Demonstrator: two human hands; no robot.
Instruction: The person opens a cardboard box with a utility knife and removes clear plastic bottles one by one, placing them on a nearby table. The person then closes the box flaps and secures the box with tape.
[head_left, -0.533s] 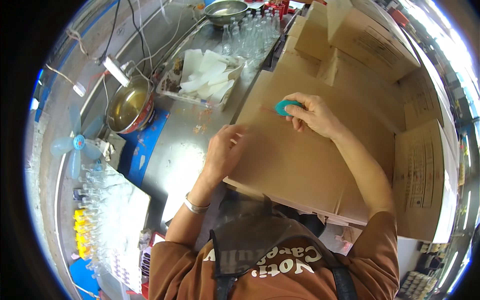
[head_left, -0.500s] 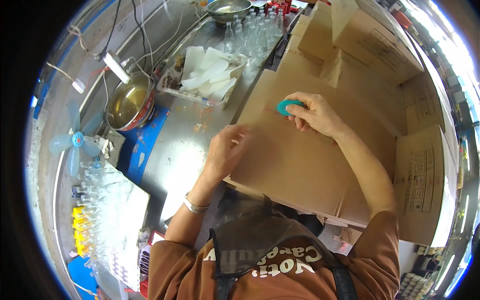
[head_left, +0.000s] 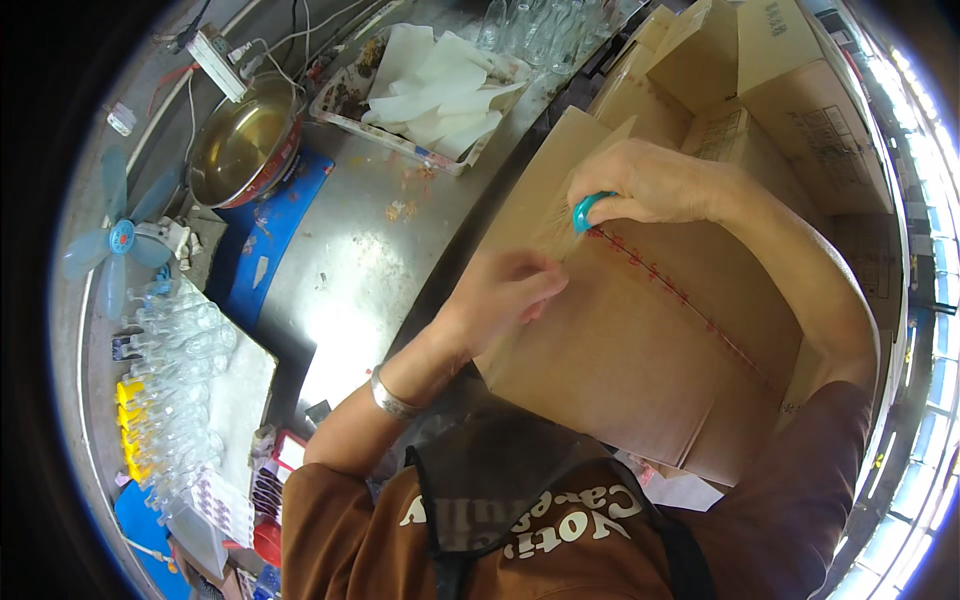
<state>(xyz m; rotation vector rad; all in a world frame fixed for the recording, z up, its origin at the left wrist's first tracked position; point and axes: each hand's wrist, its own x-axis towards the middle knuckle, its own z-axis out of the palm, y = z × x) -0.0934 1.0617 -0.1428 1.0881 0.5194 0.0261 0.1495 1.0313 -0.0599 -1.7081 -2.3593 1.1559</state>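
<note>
A large brown cardboard box (head_left: 620,340) lies in front of me, with a straight seam marked by red print (head_left: 665,285) across its top. My right hand (head_left: 640,185) is closed around a small rounded teal tool (head_left: 590,211), which sits at the far-left end of that seam. Its exact kind is hard to make out. Just nearer and to the left, my left hand (head_left: 505,298) hovers at the box's left part with curled fingers. Whatever is between those fingertips, if anything, is hidden.
More cartons (head_left: 815,100) stand behind and to the right. On the metal table at left are a tray (head_left: 415,150) of white sheets, glass bottles (head_left: 540,30), a metal bowl (head_left: 240,150) and a blue mat (head_left: 262,235). A small fan (head_left: 121,237) and clear bottles (head_left: 190,360) are farther left.
My right hand has turned over, bringing the teal tool down to the seam's end. My left hand has come closer to it over the box. The view has shifted, and the red-marked seam now shows.
</note>
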